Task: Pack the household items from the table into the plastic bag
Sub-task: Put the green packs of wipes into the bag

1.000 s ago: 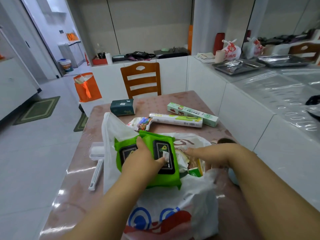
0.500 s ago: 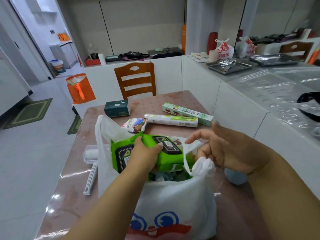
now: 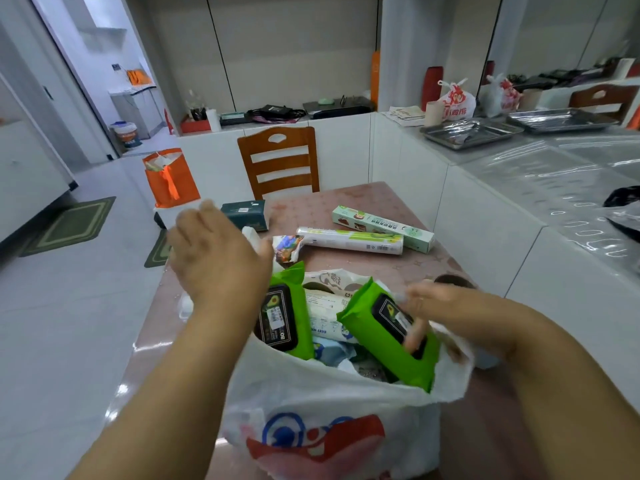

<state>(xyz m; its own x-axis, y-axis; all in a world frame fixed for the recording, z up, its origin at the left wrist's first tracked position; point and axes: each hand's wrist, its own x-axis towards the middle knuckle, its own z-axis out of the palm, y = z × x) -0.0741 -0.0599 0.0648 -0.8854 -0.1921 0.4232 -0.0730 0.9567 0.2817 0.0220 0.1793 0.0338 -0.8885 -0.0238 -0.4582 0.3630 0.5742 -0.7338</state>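
Observation:
A white plastic bag with a red and blue print stands open at the near table edge. Two green wipes packs with black lids poke out of it, one on the left and one tilted on the right. My right hand grips the right pack, fingers curled over its lid. Lifted above the bag's left side, my left hand is relaxed and holds nothing. Behind the bag on the table lie a snack packet, a white-green roll, a long green-white box and a dark teal box.
A wooden chair stands at the table's far end, with an orange bag on the floor to its left. A white counter with metal trays runs along the right. A white object peeks out under my left wrist.
My left hand has let go of the green packs and risen up and left. The packs now sit deeper in the bag, and my right hand has come down onto the right one.

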